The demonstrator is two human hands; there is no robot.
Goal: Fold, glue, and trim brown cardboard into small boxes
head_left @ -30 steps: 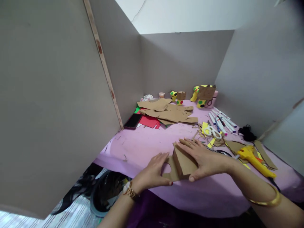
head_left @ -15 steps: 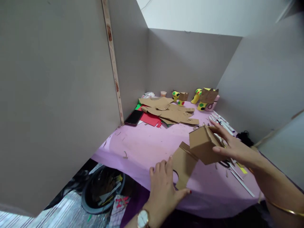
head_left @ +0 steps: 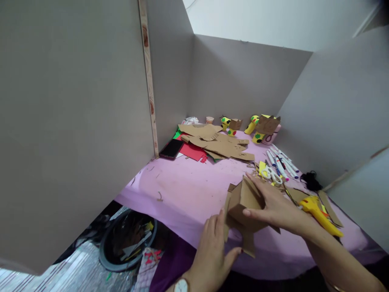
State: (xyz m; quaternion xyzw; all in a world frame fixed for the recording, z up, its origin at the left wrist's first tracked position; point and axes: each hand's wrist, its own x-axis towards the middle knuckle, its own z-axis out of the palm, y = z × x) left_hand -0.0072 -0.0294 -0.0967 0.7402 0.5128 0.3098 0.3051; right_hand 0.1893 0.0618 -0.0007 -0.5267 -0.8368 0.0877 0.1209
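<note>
My right hand [head_left: 270, 207] grips a folded brown cardboard box [head_left: 247, 200], thumb on its near side and fingers over the far side. Under and beside the box is a flat cardboard piece [head_left: 248, 243] with a curved cutout, low over the front of the pink-covered table [head_left: 182, 190]. At that piece's left edge rests my left hand [head_left: 212, 247], its fingers extended and its thumb apart, near the cutout. A watch is on the left wrist.
Cardboard scraps [head_left: 219, 142], red paper [head_left: 193, 151] and a phone [head_left: 172, 149] lie at the back left. Scissors [head_left: 271, 174], markers [head_left: 284, 162] and a yellow glue gun [head_left: 319, 213] are on the right. Yellow figures [head_left: 258, 129] stand behind. A bin [head_left: 105, 253] sits below left.
My right hand has brought the box left and down over the flat cardboard, covering much of it. The glue gun and scissors now show. The flat piece has shifted slightly beside my left hand.
</note>
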